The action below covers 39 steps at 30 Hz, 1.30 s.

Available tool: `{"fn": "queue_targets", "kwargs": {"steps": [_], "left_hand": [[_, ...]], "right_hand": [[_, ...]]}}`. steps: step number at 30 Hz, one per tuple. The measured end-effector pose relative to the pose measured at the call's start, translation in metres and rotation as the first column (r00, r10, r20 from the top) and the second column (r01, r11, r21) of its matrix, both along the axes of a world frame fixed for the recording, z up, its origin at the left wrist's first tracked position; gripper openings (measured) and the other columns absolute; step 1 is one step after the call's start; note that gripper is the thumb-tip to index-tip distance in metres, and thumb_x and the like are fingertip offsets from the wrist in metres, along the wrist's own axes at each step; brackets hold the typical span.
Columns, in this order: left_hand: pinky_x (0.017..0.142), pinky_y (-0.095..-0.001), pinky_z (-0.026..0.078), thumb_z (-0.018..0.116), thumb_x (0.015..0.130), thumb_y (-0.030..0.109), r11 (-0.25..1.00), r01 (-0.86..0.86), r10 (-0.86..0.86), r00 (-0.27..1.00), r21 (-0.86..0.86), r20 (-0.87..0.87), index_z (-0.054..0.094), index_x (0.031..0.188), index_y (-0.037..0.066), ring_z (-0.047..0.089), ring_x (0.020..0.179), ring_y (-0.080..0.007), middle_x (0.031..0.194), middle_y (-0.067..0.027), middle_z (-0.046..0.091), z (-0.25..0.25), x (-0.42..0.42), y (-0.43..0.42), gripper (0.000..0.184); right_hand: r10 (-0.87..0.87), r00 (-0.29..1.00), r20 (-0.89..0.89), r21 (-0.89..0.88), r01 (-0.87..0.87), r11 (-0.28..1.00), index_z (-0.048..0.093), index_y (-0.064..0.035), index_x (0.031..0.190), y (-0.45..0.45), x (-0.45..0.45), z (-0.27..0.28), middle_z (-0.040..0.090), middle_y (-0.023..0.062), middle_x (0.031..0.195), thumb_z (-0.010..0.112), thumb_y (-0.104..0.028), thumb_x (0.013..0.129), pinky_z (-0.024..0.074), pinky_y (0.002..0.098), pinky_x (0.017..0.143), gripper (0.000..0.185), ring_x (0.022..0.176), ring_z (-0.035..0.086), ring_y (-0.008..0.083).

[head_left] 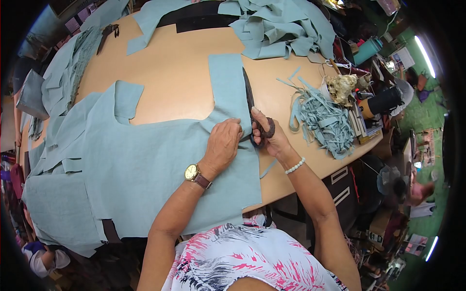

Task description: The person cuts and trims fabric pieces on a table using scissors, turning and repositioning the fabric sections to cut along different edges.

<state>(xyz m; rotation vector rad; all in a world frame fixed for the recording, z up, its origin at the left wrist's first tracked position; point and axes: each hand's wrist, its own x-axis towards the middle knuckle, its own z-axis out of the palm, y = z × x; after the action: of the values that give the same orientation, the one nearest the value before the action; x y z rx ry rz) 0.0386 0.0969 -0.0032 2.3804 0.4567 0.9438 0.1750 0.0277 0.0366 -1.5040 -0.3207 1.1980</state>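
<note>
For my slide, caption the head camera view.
Left hand on blue cloth, right hand holding scissors, at a table.

Scissors (pixel 270 128) (pixel 107 34): two; wearer's hands (pixel 224 141) (pixel 275 138): two; wristwatch (pixel 191 172): one; bracelet (pixel 295 166): one; strip heap (pixel 326 121): one.

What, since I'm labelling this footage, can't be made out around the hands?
All in the head view:
Left hand: fingertips curled under it, so its hold on the blue-green cloth is hidden.
Dark-handled scissors in the right hand: cloth and fingers hide how far the blades stand open.
Wristwatch: dial too small to read the time.
</note>
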Motion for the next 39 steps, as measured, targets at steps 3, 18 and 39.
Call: {"fn": "queue_targets", "kwargs": {"steps": [3,18,39], "left_hand": [[0.082,-0.0379,0.039,0.053,0.079,0.003,1.000,0.000,0.000,1.000,0.007,-0.002,0.045,0.087,0.002,0.052,0.098,-0.0296,0.102,-0.0143,0.055,0.000,-0.001,0.000,0.012],[0.085,-0.0371,0.039,0.057,0.081,0.018,0.954,-0.280,0.285,0.958,-0.110,0.040,0.045,0.108,-0.001,0.052,0.099,-0.0327,0.105,-0.0190,0.054,0.024,-0.004,0.024,0.035],[0.087,-0.0298,0.043,0.055,0.082,0.003,0.488,0.492,0.102,0.788,-0.721,0.607,0.019,0.135,0.002,0.047,0.110,-0.0162,0.124,-0.0110,0.042,0.097,-0.007,0.029,0.064]], "right_hand": [[0.000,1.000,-0.001,0.018,0.000,1.000,0.049,-0.0086,0.062,0.000,0.000,-0.001,0.044,-0.0014,0.051,0.066,-0.049,0.072,0.0342,0.0185,0.037,0.045,0.039,0.044,0.0076],[0.023,0.999,0.029,0.094,-0.026,0.995,0.051,-0.0054,0.065,-0.010,-0.005,0.000,0.043,-0.0015,0.054,0.065,-0.037,0.077,0.0342,0.0192,0.039,0.037,0.042,0.042,0.0068],[0.294,0.946,-0.135,0.395,-0.221,0.892,0.048,-0.0021,0.067,-0.143,-0.031,0.036,0.045,0.0010,0.048,0.064,-0.021,0.077,0.0336,0.0193,0.036,0.027,0.038,0.043,0.0072]]}}
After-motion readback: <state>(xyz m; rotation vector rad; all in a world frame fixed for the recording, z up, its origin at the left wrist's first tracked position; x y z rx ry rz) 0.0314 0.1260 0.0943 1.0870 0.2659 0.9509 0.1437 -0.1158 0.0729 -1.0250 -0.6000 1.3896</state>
